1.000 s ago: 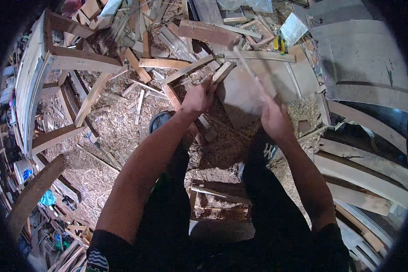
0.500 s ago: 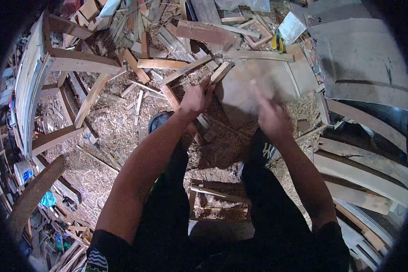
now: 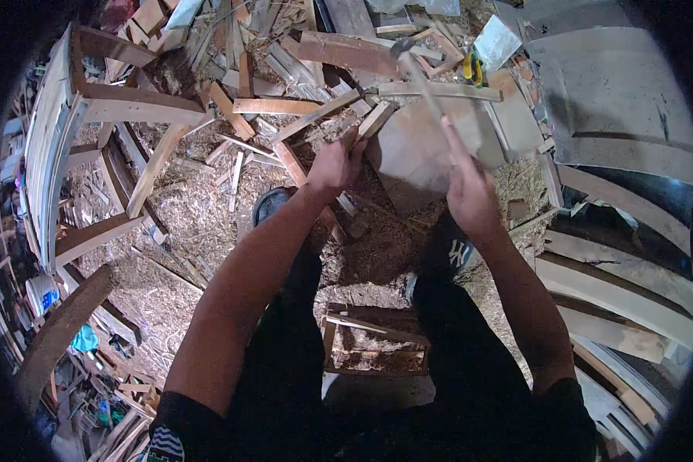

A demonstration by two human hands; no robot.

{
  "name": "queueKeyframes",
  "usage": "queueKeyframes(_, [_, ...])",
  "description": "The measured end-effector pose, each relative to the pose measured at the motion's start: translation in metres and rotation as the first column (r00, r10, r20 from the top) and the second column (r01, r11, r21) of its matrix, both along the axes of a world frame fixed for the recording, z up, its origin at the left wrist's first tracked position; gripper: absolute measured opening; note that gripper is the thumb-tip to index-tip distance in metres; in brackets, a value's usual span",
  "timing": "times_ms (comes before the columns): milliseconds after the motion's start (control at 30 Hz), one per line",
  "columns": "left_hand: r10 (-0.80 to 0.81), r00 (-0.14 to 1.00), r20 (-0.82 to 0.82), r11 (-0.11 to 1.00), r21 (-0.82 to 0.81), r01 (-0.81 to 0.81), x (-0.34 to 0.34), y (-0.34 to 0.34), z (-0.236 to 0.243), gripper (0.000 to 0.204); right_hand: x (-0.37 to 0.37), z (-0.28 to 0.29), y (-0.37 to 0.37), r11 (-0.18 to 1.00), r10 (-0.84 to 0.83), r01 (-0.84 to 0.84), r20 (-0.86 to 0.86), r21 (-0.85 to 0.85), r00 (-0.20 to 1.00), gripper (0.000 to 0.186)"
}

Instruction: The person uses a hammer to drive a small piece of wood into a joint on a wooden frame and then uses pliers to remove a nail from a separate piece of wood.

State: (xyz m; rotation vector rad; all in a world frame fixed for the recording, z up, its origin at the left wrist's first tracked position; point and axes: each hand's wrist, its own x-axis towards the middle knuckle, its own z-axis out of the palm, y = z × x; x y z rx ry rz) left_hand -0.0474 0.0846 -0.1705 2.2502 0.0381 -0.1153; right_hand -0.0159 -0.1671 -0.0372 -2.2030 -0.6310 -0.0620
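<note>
My right hand (image 3: 471, 189) is closed round the light handle of a hammer (image 3: 425, 83). The hammer's dark head is raised, pointing away from me to the upper left. Closed too, my left hand (image 3: 335, 163) grips a short wooden piece (image 3: 375, 120), whose pale end sticks out beyond the fingers. The fingertips are partly hidden. Beside that hand, a long wooden strip (image 3: 316, 117) and a reddish strip (image 3: 289, 163) meet at an angle. A flat pale board (image 3: 420, 158) lies just right of the held piece, under the hammer.
Sawdust and wood scraps cover the floor. On the left stands a curved wooden frame (image 3: 142, 104); curved slats (image 3: 624, 296) and a large panel (image 3: 624, 92) fill the right. Yellow-handled pliers (image 3: 473, 69) lie beyond the board. Between my legs sits a wooden box frame (image 3: 373, 339).
The hammer, blurred over the board before, has swung up and away from me. My right hand has turned with it and shifted slightly right; my left hand stays in place.
</note>
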Motion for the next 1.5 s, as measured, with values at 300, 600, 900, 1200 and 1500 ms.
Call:
queueKeyframes(300, [-0.025, 0.999, 0.029, 1.0, -0.018, 0.025, -0.001, 0.005, -0.005, 0.037, -0.007, 0.006, -0.007, 0.95, -0.108, -0.011, -0.36, -0.313, 0.927, 0.07])
queueKeyframes(600, [-0.018, 0.993, -0.118, 0.998, 0.05, 0.024, -0.002, 0.002, -0.003, 0.037, -0.001, 0.004, -0.006, 0.985, -0.044, 0.011, -0.189, -0.173, 0.981, 0.079])
queueKeyframes(900, [-0.055, 0.995, -0.079, 0.998, -0.014, 0.054, 0.002, 0.006, 0.003, 0.041, -0.007, 0.005, 0.003, 0.952, -0.046, -0.053, -0.314, -0.3, 0.948, 0.075])
queueKeyframes(1200, [-0.047, 0.995, -0.086, 0.999, 0.02, 0.049, 0.001, 0.006, -0.005, 0.04, -0.016, -0.02, -0.004, 0.921, -0.016, -0.139, -0.393, -0.363, 0.919, 0.067])
queueKeyframes(1500, [-0.04, 0.992, -0.117, 0.997, 0.067, 0.048, -0.002, 0.005, 0.0, 0.037, -0.013, 0.016, 0.009, 0.912, -0.11, -0.084, -0.437, -0.401, 0.893, 0.065])
